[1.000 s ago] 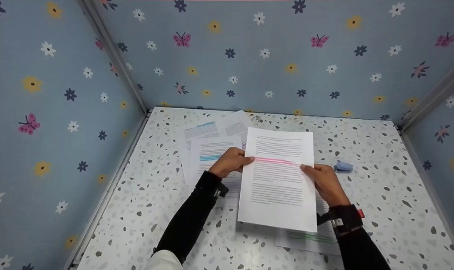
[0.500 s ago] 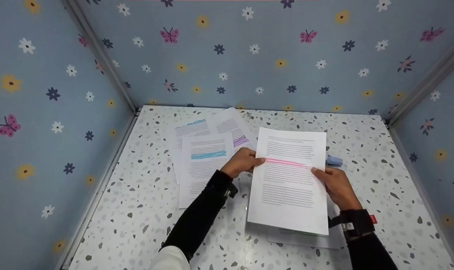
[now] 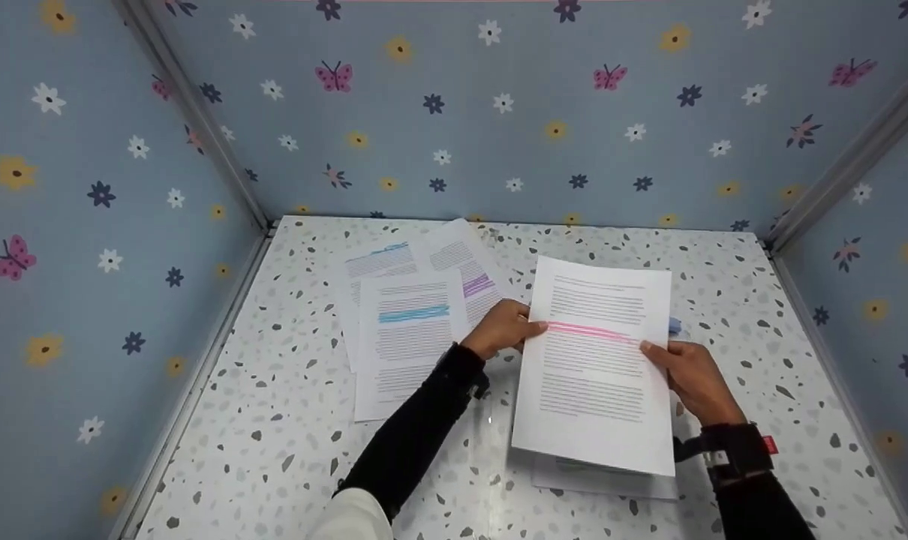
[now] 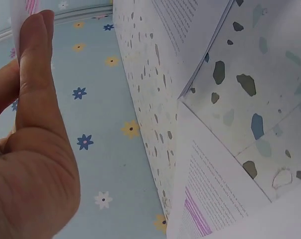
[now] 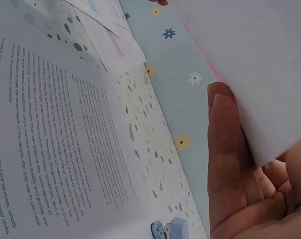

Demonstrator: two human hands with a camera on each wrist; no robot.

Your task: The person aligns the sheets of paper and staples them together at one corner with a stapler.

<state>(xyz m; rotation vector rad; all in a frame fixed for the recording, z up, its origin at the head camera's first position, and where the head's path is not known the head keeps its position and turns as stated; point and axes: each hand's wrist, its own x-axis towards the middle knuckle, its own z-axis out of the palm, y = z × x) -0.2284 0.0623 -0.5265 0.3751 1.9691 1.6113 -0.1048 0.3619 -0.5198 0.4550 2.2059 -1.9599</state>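
Note:
A white printed sheet of paper [image 3: 593, 435] with a pink highlighted line is raised over the right part of the table. My left hand [image 3: 505, 328] pinches its left edge, thumb on the front. At the right edge, my right hand [image 3: 702, 379] pinches it with the thumb at the end of the pink line. Below it lies another printed page [image 3: 608, 481] with a green mark, mostly hidden in the head view; its text shows in the right wrist view. A small blue stapler [image 5: 176, 229] lies beyond, largely covered by the held sheet in the head view.
Several overlapping pages lie on the speckled table [image 3: 274, 375] at the left: one with blue highlighting [image 3: 413, 352] in front, one with purple highlighting [image 3: 473, 281] and another blue-marked page [image 3: 379, 259] behind. Flowered wall panels [image 3: 454, 112] enclose the table's back and sides.
Both hands have carried the pink-marked sheet to the right, away from the left-hand pages. It now covers most of the stapler. The head view has shifted slightly.

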